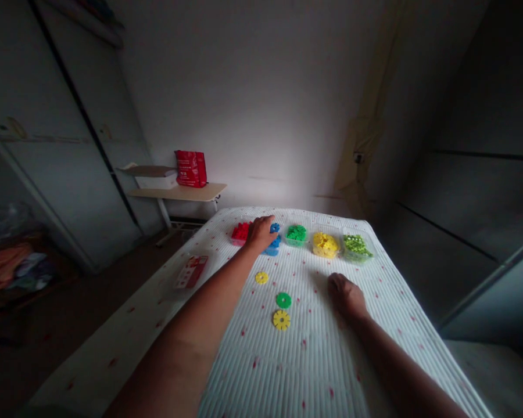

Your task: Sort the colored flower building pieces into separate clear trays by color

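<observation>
My left hand (260, 233) reaches over the clear tub of blue discs (271, 248). Between its thumb and fingers is a blue notched disc (274, 227), partly covered by the fingers. My right hand (347, 295) rests on the tablecloth with its fingers curled in, and no object shows in it. Left of it lie a green notched disc (283, 300), a yellow notched disc (281, 320) just in front of that, and another yellow disc (261, 277) farther back.
Tubs of red pieces (239, 232), green pieces (296, 233), yellow pieces (325, 244) and light-green pieces (356, 246) stand in a row. A clear lidded box (192, 271) lies at the left edge. Behind, a side table (192, 193) holds a red bag (191, 168).
</observation>
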The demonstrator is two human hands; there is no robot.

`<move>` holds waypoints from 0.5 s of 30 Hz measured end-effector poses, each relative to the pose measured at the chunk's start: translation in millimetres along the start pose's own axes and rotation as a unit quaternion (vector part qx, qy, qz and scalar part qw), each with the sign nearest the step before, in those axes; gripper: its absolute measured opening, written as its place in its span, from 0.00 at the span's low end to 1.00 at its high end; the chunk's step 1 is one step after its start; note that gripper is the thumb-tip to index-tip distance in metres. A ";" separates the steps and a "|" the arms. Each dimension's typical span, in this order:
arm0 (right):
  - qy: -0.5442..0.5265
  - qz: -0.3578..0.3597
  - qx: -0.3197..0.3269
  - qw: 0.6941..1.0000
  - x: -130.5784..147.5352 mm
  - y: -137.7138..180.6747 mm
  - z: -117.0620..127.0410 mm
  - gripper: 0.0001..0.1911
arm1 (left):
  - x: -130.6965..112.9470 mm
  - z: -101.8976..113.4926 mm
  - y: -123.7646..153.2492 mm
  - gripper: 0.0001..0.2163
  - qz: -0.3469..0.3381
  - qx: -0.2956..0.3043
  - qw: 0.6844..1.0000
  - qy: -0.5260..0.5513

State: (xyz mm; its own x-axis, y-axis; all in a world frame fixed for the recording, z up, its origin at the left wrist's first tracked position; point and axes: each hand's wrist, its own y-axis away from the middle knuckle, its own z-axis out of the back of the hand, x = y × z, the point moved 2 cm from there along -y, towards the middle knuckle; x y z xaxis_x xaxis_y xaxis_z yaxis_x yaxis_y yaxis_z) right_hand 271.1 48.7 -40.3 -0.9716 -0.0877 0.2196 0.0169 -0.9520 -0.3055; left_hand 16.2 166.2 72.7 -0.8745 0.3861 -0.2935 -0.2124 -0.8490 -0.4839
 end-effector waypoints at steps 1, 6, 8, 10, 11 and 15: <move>-0.002 0.001 0.002 1.000 -0.1 -0.1 0.2 0.11 | 3.4 -4.9 2.2 0.22 0.004 -0.001 1.000 0.003; -0.008 0.000 0.010 1.000 0.1 -0.4 1.8 0.11 | 17.9 -24.1 47.6 0.10 -0.002 0.029 0.999 0.017; -0.004 0.000 0.006 1.000 0.2 -0.4 1.7 0.11 | 25.0 -25.3 69.8 0.09 0.009 0.042 0.999 0.017; 0.003 0.001 0.002 1.000 0.7 -0.2 1.2 0.11 | 33.9 -24.3 89.9 0.08 0.030 0.060 0.998 0.018; 0.008 0.003 0.000 1.000 1.0 -0.2 0.9 0.11 | 38.8 -23.7 99.1 0.08 0.041 0.070 0.997 0.019; 0.030 0.010 -0.004 1.000 2.6 0.2 0.6 0.11 | 57.8 -24.2 130.4 0.08 0.071 0.101 0.992 0.034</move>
State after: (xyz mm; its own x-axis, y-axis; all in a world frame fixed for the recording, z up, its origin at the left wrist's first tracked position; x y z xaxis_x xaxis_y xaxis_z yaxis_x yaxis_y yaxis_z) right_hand 268.7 48.1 -39.3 -0.9834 -0.0888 0.1584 0.0347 -0.9480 -0.3163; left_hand -51.6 86.5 -27.3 -0.8714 0.2753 -0.4060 -0.1783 -0.9488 -0.2607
